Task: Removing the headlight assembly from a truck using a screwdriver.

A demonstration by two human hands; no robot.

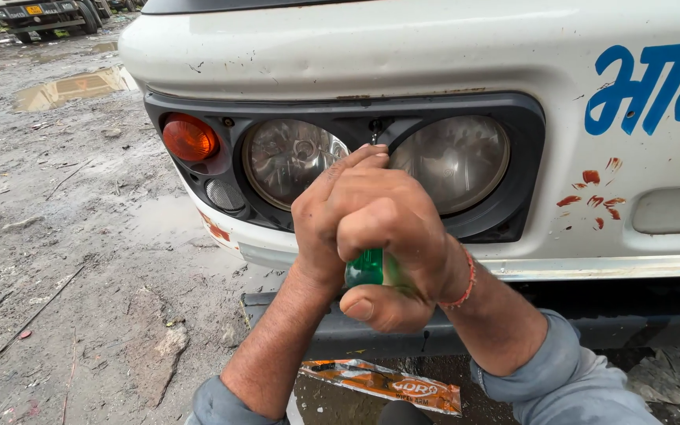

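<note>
Muddy ground point(80, 260) strewn with stones and puddles lies to the left of the hands, and straight ahead of them stands the white front of a vehicle point(434, 55); its black headlamp surround point(525, 157) holds two round lamps, the left headlamp point(281, 161) just above and beyond the left hand's fingertips, the right headlamp point(458, 157) just above the right hand; an orange indicator lamp point(189, 138) sits further left of the hands, at the corner of the surround. The right hand point(395, 228) is closed in a fist around a green screwdriver handle point(365, 267), of which only a short green stretch shows between the curled fingers and the thumb below; the left hand point(324, 220) is wrapped against the right one, its fingers stretched up over the knuckles, touching it; whether it grips the handle itself cannot be told. A thin metal shaft point(375, 135) shows just above the fingertips, at the black strip between the two headlamps. A red thread bracelet point(466, 279) circles the right wrist; both forearms come out of grey sleeves point(576, 370). Below the hands runs a dark bumper point(592, 323), and beneath the wrists an orange wrapper point(383, 384) lies on wet ground.
</note>
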